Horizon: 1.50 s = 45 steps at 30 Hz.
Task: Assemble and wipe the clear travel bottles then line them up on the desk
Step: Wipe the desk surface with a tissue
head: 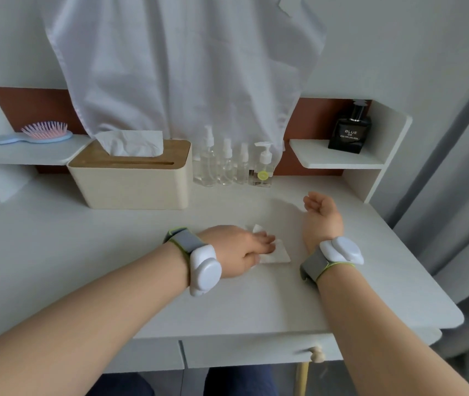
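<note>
Four clear travel bottles [232, 164] stand in a row at the back of my desk [113, 252], just right of the wooden-lidded tissue box [131, 178]; three carry spray tops and the rightmost a pump and a yellow sticker. Nearer me, my left hand [236, 251] lies palm down on a folded white tissue [274, 251], its fingers [264, 242] straight and together, pressing it flat to the desk. My right hand [320, 210] rests beside it with fingers relaxed, holding nothing, apart from the bottles. A black perfume bottle [350, 132] sits on the right shelf, a hairbrush [34, 134] on the left shelf.
</note>
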Each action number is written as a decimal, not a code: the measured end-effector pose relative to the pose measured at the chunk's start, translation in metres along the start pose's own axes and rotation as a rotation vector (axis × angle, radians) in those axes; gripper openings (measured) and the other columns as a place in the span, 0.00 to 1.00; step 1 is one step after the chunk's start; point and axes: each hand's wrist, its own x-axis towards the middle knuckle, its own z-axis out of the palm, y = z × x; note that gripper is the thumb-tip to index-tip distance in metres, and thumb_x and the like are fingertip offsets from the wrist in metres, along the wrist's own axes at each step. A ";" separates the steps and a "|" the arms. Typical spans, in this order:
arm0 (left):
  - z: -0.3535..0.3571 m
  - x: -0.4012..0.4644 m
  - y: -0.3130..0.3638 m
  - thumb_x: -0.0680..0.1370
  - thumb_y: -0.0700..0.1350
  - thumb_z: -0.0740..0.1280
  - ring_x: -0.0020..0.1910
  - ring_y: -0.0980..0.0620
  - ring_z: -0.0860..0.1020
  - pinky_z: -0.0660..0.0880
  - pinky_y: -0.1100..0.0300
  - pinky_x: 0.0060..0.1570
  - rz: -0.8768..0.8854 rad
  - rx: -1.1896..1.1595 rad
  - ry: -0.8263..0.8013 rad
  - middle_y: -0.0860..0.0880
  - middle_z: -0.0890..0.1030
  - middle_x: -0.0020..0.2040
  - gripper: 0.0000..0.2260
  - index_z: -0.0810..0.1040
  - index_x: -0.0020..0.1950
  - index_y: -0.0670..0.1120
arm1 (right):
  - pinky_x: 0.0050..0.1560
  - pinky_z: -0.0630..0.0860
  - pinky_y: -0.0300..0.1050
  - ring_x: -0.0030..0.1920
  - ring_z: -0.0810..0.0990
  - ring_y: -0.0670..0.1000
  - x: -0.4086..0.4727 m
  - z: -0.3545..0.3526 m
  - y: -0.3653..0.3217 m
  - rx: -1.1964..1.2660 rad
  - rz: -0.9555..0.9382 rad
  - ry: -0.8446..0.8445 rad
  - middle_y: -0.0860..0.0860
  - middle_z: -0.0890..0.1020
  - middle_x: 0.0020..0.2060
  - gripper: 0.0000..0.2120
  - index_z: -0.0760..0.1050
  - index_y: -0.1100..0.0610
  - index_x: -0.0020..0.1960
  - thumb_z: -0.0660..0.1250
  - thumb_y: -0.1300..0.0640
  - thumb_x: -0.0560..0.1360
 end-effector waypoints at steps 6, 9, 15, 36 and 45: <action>-0.017 0.052 -0.005 0.84 0.50 0.50 0.69 0.45 0.68 0.65 0.51 0.65 -0.205 0.020 0.010 0.46 0.67 0.72 0.18 0.70 0.69 0.45 | 0.56 0.67 0.36 0.54 0.76 0.45 0.002 -0.002 -0.002 -0.031 0.004 -0.021 0.47 0.79 0.54 0.19 0.73 0.55 0.64 0.55 0.68 0.78; -0.017 0.084 -0.008 0.84 0.49 0.52 0.63 0.42 0.72 0.70 0.51 0.58 -0.233 0.007 0.041 0.44 0.70 0.68 0.16 0.71 0.66 0.43 | 0.53 0.67 0.33 0.53 0.76 0.43 0.003 -0.002 0.000 -0.021 0.014 -0.021 0.45 0.79 0.52 0.17 0.74 0.53 0.63 0.58 0.66 0.78; -0.018 0.132 -0.013 0.82 0.40 0.55 0.70 0.43 0.66 0.63 0.51 0.68 -0.298 -0.029 0.065 0.43 0.65 0.74 0.20 0.63 0.75 0.46 | 0.48 0.67 0.29 0.52 0.78 0.44 0.003 0.000 0.006 0.031 0.000 -0.005 0.45 0.81 0.51 0.17 0.74 0.49 0.58 0.59 0.66 0.77; 0.003 0.083 0.009 0.82 0.36 0.51 0.77 0.49 0.52 0.50 0.57 0.73 -0.045 -0.027 0.055 0.47 0.52 0.79 0.24 0.55 0.78 0.46 | 0.46 0.67 0.25 0.52 0.75 0.43 0.008 -0.001 0.011 0.105 -0.012 0.086 0.45 0.78 0.55 0.16 0.72 0.54 0.65 0.59 0.63 0.79; 0.024 0.018 0.033 0.83 0.43 0.53 0.78 0.51 0.50 0.44 0.62 0.72 0.007 -0.107 0.138 0.47 0.54 0.79 0.22 0.57 0.77 0.46 | 0.52 0.66 0.40 0.51 0.75 0.47 0.009 0.000 0.012 0.042 -0.007 0.085 0.45 0.78 0.51 0.12 0.74 0.51 0.60 0.58 0.50 0.81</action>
